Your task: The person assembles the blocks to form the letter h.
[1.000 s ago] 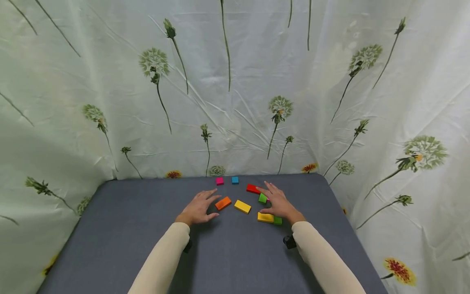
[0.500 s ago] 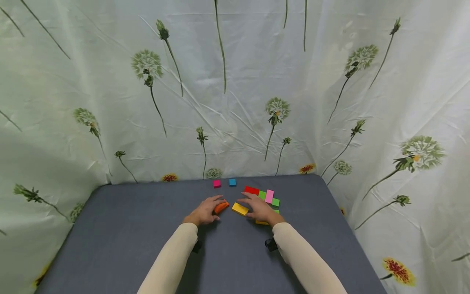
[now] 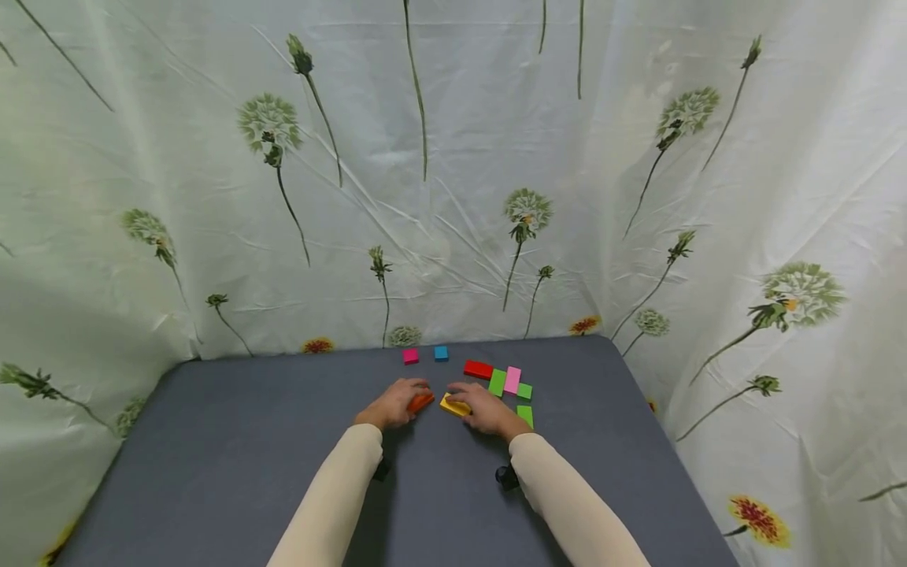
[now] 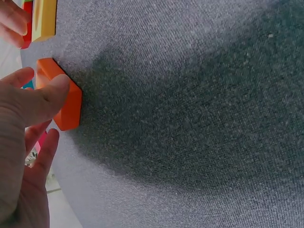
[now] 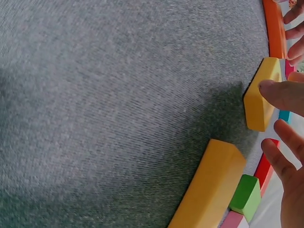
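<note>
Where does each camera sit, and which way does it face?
Head: on the head, facing forward and down at the table and curtain; left hand, right hand and sleeves show.
Left wrist: worn there, facing the orange block; left hand large, right fingertips small.
Right wrist: worn there, facing two yellow blocks; right hand large, left fingers small.
Both wrist views share the orange block.

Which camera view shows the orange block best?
The left wrist view: the orange block looks largest there, though the left hand covers part of it. The head view shows it small, partly hidden by that hand. The right wrist view shows part of it, upper right, cut off by the top edge.
</note>
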Demonstrator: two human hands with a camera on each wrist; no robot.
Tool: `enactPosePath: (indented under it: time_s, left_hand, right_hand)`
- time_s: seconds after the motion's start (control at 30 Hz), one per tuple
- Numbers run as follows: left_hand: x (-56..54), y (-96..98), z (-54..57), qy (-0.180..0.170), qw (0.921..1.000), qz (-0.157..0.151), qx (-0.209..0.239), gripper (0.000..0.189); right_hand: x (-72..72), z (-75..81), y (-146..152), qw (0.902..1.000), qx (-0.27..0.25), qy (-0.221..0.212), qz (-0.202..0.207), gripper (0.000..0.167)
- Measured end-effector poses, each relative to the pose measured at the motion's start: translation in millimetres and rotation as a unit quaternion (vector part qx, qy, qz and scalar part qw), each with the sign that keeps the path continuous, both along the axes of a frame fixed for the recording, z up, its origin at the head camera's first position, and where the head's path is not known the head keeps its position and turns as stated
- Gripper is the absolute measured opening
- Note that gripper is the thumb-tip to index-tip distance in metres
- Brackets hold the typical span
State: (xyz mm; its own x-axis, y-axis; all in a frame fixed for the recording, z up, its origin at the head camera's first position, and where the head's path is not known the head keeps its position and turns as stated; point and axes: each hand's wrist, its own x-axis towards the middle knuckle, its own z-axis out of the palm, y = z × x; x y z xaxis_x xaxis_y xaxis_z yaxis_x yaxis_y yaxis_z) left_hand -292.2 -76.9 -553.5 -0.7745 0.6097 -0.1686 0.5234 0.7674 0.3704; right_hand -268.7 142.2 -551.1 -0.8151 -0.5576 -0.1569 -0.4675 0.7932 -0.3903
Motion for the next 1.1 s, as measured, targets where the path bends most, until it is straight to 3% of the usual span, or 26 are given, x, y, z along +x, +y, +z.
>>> enactPosePath:
  time_s: [0.23, 0.43, 0.77, 1.1]
  left_hand:
    - [-0.5, -0.2, -3.2, 0.016, 0.9997, -0.015, -0.005, 0.049]
    - [-0.6, 0.8, -2.3, 0.020, 0.9996, -0.020, -0.001, 0.047]
    - [-0.2, 1.4, 1.5, 0.000, 1.0000, -0.007, -0.005, 0.049]
    - [-3.9, 4.4, 4.7, 0.005, 0.9992, -0.018, -0.036, 0.055]
  right_hand:
    - [1.0, -3.1, -0.6, 0.9995, 0.019, 0.018, 0.016, 0.042]
    - [0.0, -3.6, -0.4, 0.9997, 0.019, 0.004, 0.016, 0.043]
    - [0.9, -3.2, 1.3, 0.9983, 0.020, 0.026, 0.049, 0.046]
    - [-2.7, -3.2, 0.0, 0.9990, 0.016, 0.001, 0.041, 0.047]
